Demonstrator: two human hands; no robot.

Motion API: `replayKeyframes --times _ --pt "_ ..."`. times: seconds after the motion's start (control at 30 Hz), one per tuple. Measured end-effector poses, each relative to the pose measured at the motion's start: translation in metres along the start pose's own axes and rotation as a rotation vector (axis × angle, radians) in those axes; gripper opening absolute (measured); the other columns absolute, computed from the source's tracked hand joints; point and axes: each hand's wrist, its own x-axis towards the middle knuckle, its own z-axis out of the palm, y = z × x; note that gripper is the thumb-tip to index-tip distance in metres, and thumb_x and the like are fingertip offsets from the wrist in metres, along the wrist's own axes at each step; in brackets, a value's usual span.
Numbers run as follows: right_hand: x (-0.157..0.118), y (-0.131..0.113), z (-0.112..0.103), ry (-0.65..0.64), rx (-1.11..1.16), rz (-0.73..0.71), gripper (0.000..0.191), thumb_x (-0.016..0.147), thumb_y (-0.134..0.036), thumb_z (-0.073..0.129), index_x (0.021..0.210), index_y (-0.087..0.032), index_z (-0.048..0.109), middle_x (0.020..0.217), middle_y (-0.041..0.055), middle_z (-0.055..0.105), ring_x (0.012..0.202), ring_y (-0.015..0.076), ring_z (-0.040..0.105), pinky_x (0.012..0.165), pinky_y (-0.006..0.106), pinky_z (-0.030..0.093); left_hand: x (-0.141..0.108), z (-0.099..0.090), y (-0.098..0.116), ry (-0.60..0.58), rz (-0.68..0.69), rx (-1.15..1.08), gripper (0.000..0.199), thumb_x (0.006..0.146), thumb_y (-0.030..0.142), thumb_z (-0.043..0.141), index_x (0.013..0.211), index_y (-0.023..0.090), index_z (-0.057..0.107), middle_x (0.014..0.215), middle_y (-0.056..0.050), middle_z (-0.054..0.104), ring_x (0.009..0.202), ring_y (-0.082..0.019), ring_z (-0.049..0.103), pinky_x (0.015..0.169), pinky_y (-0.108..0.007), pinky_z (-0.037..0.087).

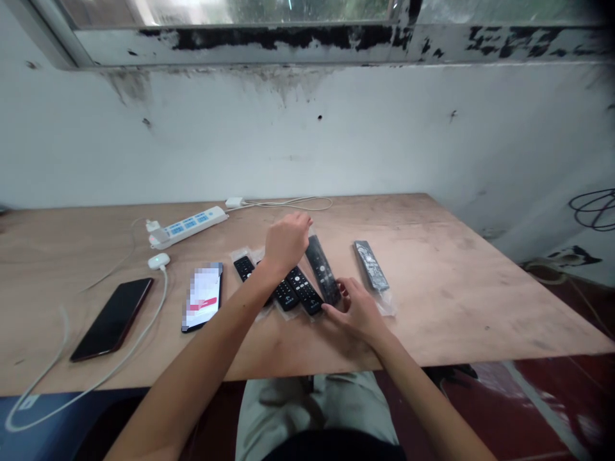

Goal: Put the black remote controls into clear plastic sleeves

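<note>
A black remote control in a clear bag (323,270) slants between my two hands. My left hand (288,240) is closed at the top end of its bag. The thumb and fingers of my right hand (354,307) grip its lower end. Just left of it, several more bagged black remotes (305,291) lie side by side on the wooden table (432,275), partly covered by my left forearm. Another bagged remote (371,266) lies apart, to the right of my right hand.
Left of the remotes lie a phone with a lit screen (204,294) and a dark phone (113,320). A white power strip (189,227) is behind them. A white cable (144,333) with a small white charger (158,260) runs over the front edge.
</note>
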Motion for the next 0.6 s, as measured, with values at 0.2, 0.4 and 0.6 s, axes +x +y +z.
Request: replayKeyframes --times 0.2,0.4,0.6 --pt "-0.001 0.000 0.003 0.013 -0.049 0.004 0.040 0.071 -0.039 0.065 0.104 -0.020 0.054 0.093 0.0053 0.059 0.077 0.0189 0.057 0.063 0.029 0.044 -0.004 -0.018 0.016 0.102 0.080 -0.020 0.021 0.093 0.024 0.042 0.092 0.018 0.062 0.092 -0.005 0.068 0.085 -0.018 0.062 0.067 -0.026 0.043" --pt "-0.001 -0.001 0.004 0.008 -0.028 0.005 0.032 0.074 -0.038 0.063 0.099 -0.021 0.054 0.091 0.0042 0.057 0.075 0.0178 0.056 0.063 0.029 0.043 -0.007 -0.034 0.026 0.178 0.116 -0.062 0.020 0.093 0.023 0.043 0.091 0.018 0.062 0.088 -0.005 0.068 0.082 -0.017 0.062 0.066 -0.026 0.044" --pt "0.001 -0.001 0.008 0.033 -0.020 0.005 0.024 0.076 -0.038 0.062 0.090 -0.021 0.052 0.087 0.0033 0.055 0.076 0.0180 0.054 0.065 0.029 0.042 -0.008 -0.051 0.036 0.227 0.141 -0.083 0.018 0.092 0.023 0.043 0.091 0.019 0.061 0.087 -0.003 0.068 0.080 -0.015 0.061 0.064 -0.024 0.042"
